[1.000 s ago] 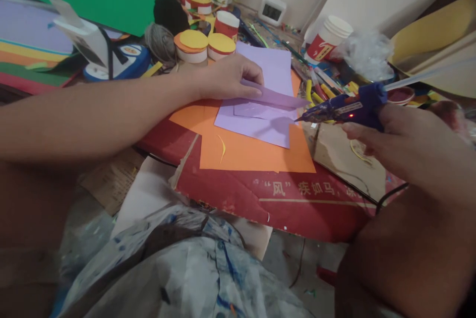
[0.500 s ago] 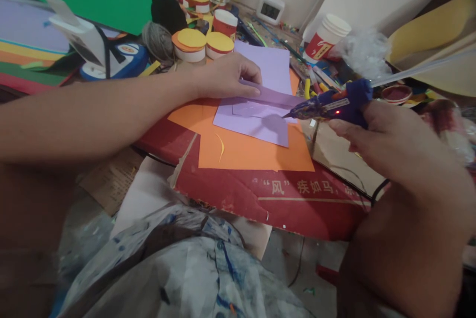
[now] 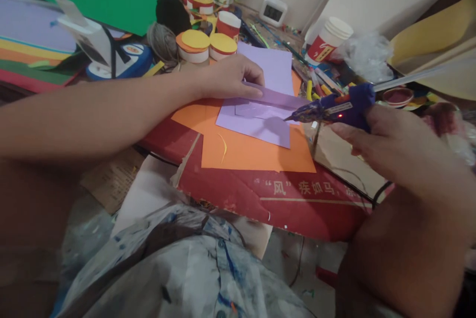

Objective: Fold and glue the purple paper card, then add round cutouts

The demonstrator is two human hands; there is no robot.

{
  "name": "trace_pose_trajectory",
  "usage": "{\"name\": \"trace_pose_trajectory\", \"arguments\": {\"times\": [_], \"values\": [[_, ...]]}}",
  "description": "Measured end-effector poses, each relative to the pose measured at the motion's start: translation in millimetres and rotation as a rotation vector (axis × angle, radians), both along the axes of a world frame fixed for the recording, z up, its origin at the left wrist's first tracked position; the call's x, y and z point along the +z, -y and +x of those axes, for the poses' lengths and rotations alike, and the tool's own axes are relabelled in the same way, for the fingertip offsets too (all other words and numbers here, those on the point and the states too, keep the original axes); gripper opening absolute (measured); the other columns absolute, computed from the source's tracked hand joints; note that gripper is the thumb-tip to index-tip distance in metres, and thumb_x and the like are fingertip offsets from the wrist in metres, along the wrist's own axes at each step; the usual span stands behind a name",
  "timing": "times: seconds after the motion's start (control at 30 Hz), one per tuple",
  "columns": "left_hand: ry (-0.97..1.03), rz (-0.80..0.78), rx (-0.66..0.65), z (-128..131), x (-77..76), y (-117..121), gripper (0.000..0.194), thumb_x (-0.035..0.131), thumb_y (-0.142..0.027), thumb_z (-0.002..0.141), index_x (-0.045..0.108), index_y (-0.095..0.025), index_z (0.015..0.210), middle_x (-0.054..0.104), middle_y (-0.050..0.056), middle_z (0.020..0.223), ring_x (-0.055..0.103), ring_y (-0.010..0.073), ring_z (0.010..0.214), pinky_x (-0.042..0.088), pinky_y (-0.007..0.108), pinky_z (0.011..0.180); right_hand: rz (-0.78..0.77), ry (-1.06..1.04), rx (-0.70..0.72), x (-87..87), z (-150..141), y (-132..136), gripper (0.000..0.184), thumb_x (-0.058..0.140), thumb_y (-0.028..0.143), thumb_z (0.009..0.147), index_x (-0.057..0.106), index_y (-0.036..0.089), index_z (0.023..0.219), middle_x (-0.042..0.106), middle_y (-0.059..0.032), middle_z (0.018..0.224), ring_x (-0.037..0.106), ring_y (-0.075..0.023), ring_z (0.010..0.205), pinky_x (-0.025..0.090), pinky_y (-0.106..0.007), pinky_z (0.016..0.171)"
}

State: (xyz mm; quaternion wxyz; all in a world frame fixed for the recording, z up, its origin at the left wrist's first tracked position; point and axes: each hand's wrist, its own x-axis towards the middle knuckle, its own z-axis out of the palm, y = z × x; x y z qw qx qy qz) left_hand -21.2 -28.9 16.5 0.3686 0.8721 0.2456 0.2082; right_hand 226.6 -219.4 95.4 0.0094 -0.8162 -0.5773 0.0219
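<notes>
My left hand point(image 3: 240, 77) pinches a purple paper strip point(image 3: 278, 97) between thumb and fingers. The strip stands raised over a lilac sheet point(image 3: 256, 133), which bears a thin rectangular outline. In my right hand point(image 3: 386, 139) is a blue hot glue gun point(image 3: 351, 108) with a glowing red light. A clear glue stick point(image 3: 412, 77) juts from its back. The gun's nozzle points left, close to the strip's lower edge; whether it touches the paper I cannot tell. Beneath lies an orange sheet point(image 3: 256, 159) carrying a thin yellow paper sliver point(image 3: 223, 148).
Red cardboard point(image 3: 238, 194) covers the front of the table. Yellow-topped paper tubs point(image 3: 223, 46), grey yarn point(image 3: 162, 42) and a white clock point(image 3: 273, 11) stand behind. A power strip point(image 3: 128, 62) sits left; a red-and-white cup point(image 3: 329, 42) and crumpled plastic point(image 3: 366, 55) lie right.
The whole view has shifted slightly, so everything appears a little further right. My hands keep their hold on the strip and the glue gun, with no clear movement between them.
</notes>
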Motion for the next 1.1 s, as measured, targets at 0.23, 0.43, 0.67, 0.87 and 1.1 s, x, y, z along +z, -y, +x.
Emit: {"name": "trace_pose_trajectory", "arguments": {"times": [0.23,0.43,0.67,0.87,1.1], "values": [[0.008,0.025,-0.027,0.4,-1.5,-1.6,0.024,0.075,-0.035,0.083,0.082,-0.014,0.093,0.074,0.003,0.082,0.065,0.0165,0.083,0.047,0.03,0.083,0.022,0.002,0.013,-2.2,-6.3,-1.2,0.036,0.067,0.04,0.094,0.043,0.028,0.069,0.051,-0.0006,0.069,0.045,-0.02,0.062,0.031,-0.034,0.063],[0.03,-0.024,-0.037,0.8,0.9,0.3,0.02,0.077,-0.031,0.083,0.082,-0.013,0.09,0.073,0.003,0.079,0.062,0.0146,0.077,0.044,0.029,0.078,0.033,-0.084,0.108,-13.5,-19.0,-1.0,0.03,0.063,0.037,0.093,0.048,0.027,0.068,0.055,-0.0018,0.065,0.049,-0.021,0.061,0.033,-0.034,0.063],[0.053,-0.053,-0.018,3.0,1.6,1.3,0.011,0.079,-0.023,0.082,0.081,-0.013,0.085,0.073,0.003,0.077,0.062,0.0134,0.074,0.043,0.027,0.075,0.063,-0.035,0.096,-12.4,-9.9,-2.9,0.036,0.065,0.04,0.094,0.045,0.028,0.067,0.055,-0.0022,0.065,0.048,-0.021,0.061,0.029,-0.033,0.062],[0.064,-0.068,-0.028,2.5,1.4,-0.5,0.005,0.079,-0.018,0.081,0.081,-0.014,0.083,0.072,0.003,0.075,0.061,0.0129,0.073,0.043,0.026,0.073,0.107,-0.226,0.209,-22.8,-29.7,-5.4,0.031,0.06,0.042,0.091,0.045,0.028,0.069,0.063,-0.0057,0.072,0.054,-0.0222,0.066,0.036,-0.034,0.064],[0.06,-0.1,-0.017,1.3,3.3,-2.0,0.008,0.077,-0.019,0.08,0.08,-0.012,0.082,0.071,0.003,0.075,0.063,0.0143,0.076,0.044,0.028,0.076,0.165,-0.344,0.349,-39.6,-40.5,-10.2,0.029,0.053,0.054,0.088,0.052,0.027,0.076,0.061,-0.0069,0.07,0.057,-0.0257,0.069,0.039,-0.037,0.065]]}}
